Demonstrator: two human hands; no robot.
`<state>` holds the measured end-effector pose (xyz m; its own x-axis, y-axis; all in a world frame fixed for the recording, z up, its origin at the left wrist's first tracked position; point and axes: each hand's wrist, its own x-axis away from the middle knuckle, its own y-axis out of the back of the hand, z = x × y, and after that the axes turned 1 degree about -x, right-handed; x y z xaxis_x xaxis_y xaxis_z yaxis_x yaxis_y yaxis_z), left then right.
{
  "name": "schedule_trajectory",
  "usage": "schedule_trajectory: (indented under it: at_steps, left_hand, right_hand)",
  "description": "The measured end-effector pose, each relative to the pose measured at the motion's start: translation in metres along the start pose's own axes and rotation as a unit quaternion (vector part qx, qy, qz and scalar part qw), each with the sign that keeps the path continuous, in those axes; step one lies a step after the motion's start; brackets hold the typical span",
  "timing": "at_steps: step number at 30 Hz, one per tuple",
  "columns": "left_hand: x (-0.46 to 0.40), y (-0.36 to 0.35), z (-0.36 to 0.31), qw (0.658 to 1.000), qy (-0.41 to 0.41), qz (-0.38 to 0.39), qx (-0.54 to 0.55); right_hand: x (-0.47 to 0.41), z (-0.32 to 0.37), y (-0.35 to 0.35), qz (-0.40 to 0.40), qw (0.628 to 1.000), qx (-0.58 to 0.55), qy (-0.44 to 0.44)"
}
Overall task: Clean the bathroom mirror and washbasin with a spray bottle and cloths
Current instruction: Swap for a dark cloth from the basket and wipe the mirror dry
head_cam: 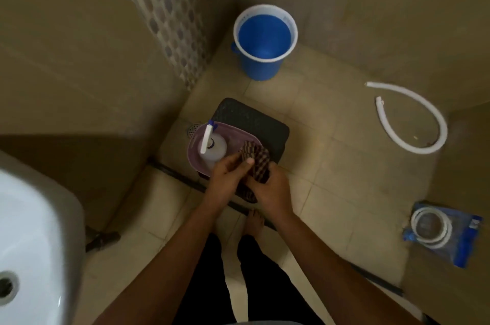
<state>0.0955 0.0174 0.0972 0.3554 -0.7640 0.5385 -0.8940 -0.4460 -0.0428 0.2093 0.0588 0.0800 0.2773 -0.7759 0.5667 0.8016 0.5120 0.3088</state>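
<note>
- Cloth [255, 163]: dark, checked, bunched between both hands above the near edge of the purple basin [240, 133]. Part of it hangs below the hands.
- Left hand [228, 174]: fingers curled onto the cloth from the left, thumb laid across it.
- Right hand [270, 188]: closed around the lower part of the cloth, gripping it from the right.
- Spray bottle [212, 145]: stands upright inside the purple basin, white trigger head uppermost, just beside the left hand and not held.
- Purple basin rests on a dark stool or mat [265, 120] on the tiled floor; which of the two cannot be told.
- Washbasin [34, 232]: white, at the lower left, well apart from the hands. The mirror is not in view.
- Surroundings: blue bucket [265, 43] in the far corner, a loose white hose [413, 117] on the floor to the right, a packaged hose [440, 232] nearer on the right, a floor drain [193, 129] beside the basin.
- Judgement of step: the cloth is being gathered or wrung over the basin; whether cleaning has started cannot be told from this view.
- Judgement of next move: it likely calls for freeing one hand to lift the spray bottle by its neck, keeping the cloth in the other, then turning left towards the washbasin.
</note>
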Motion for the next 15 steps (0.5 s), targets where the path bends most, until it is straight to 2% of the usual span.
schedule_trajectory:
  at_steps: [6,15]
  left_hand:
    - [0.028,0.028,-0.013,0.997,0.031,-0.036,0.061]
    - [0.082,0.090,0.000,0.958,0.094,-0.129,0.239]
  right_hand:
    - [0.023,0.011,-0.012,0.114,0.992,-0.012,0.049]
    - [0.058,0.034,-0.045,0.184,0.974,-0.011,0.133]
